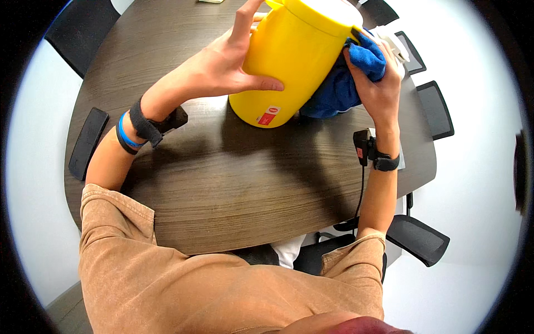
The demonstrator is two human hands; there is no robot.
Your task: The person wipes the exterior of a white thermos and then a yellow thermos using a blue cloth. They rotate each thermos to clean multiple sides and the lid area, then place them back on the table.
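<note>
A tall yellow thermos jug (303, 53) with a small red-and-white sticker low on its side stands at the far middle of the table, its top reaching the picture's upper edge. My left hand (228, 64) grips its left side, thumb across the front and fingers around the handle side. On the jug's right, my right hand (384, 83) is closed on a bunched dark blue cloth (328, 94) that lies against the jug's wall. Part of the cloth hangs below the hand, down to the tabletop. Both wrists wear black straps with small black devices.
The brown wood-grain table (222, 200) has a curved edge. A white object (399, 47) sits beyond my right hand. Black chairs (435, 109) line the right side, another chair (83, 33) the far left. A black elongated pad (89, 143) lies by the left edge. A cable (360, 192) hangs from my right wrist device.
</note>
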